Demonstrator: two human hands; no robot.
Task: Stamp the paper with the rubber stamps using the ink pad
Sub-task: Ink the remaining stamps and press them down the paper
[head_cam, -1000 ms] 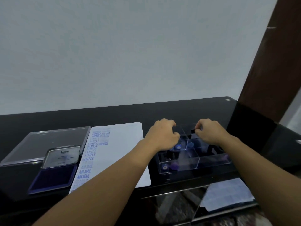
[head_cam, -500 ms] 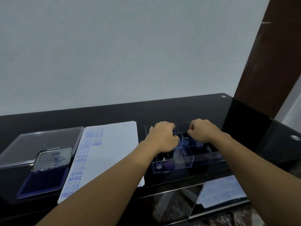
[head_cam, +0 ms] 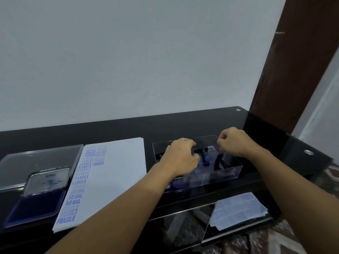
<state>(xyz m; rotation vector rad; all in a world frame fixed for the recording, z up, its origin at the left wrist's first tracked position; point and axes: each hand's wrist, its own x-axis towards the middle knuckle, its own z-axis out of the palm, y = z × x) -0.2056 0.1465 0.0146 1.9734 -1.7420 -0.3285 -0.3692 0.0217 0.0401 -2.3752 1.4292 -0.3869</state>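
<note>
On the black table (head_cam: 128, 129), right of the paper (head_cam: 117, 173), a clear divided box (head_cam: 229, 171) holds the rubber stamps (head_cam: 207, 158), blue and purple among them. The ink pad (head_cam: 34, 208) lies open at the near left, with a clear lid (head_cam: 40, 158) beyond it. The left hand (head_cam: 181, 157) curls down into the box and the right hand (head_cam: 233, 143) is bunched over its far edge; whether either grips anything I cannot tell. The hands have drawn slightly apart since half a second ago, baring a blue stamp between them.

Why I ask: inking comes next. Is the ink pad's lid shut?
No, the ink pad lies bare and blue, its lid tipped back.
</note>
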